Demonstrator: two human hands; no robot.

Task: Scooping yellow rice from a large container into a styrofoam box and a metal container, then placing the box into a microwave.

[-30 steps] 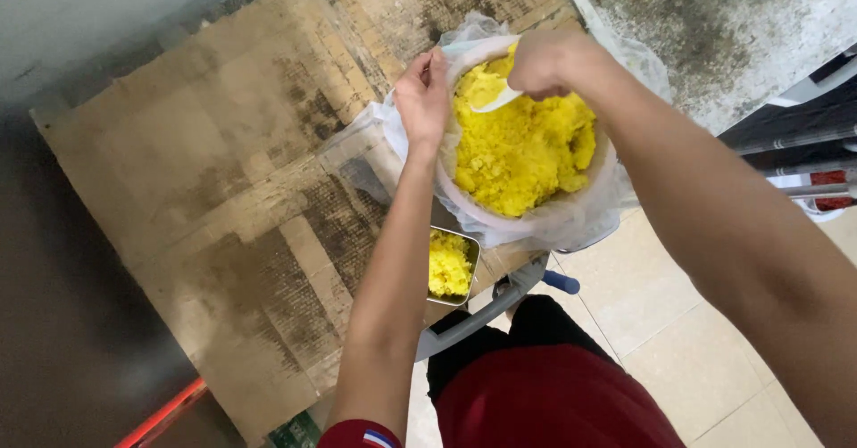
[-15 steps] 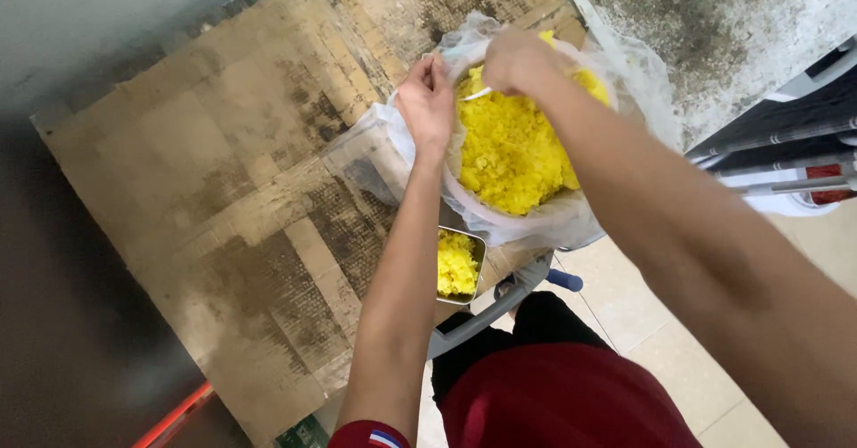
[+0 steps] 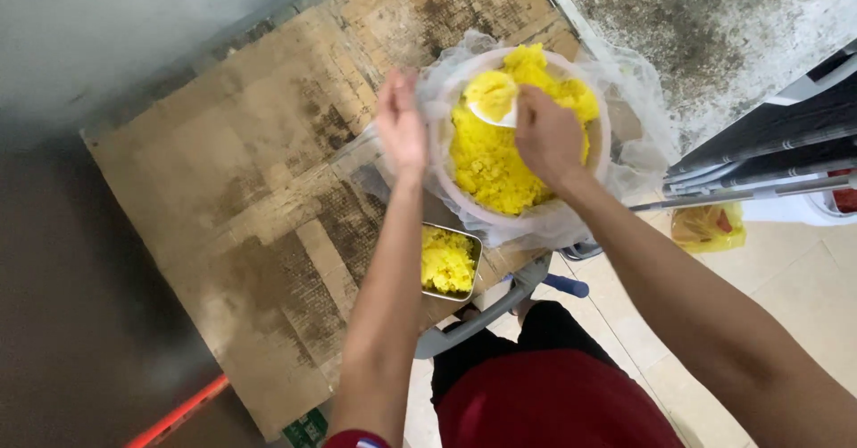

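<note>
A large round basin (image 3: 596,167), lined with a thin clear plastic bag (image 3: 638,100), holds a heap of yellow rice (image 3: 486,158). My right hand (image 3: 546,137) grips a white spoon (image 3: 494,113) loaded with a lump of rice above the heap. At the basin's left rim, my left hand (image 3: 400,127) presses against the plastic, fingers together. A small metal tray (image 3: 449,261) partly filled with yellow rice sits just in front of the basin.
Everything stands on a worn, stained cardboard sheet (image 3: 241,207) over a cart with a grey handle (image 3: 486,310). Stacked chairs (image 3: 768,153) and a yellow bag (image 3: 710,227) lie at the right. Tiled floor is below; my red shorts (image 3: 544,403) show at the bottom.
My right hand has lifted the spoon out of the rice with a fresh scoop. The left hand slid slightly left along the basin's rim.
</note>
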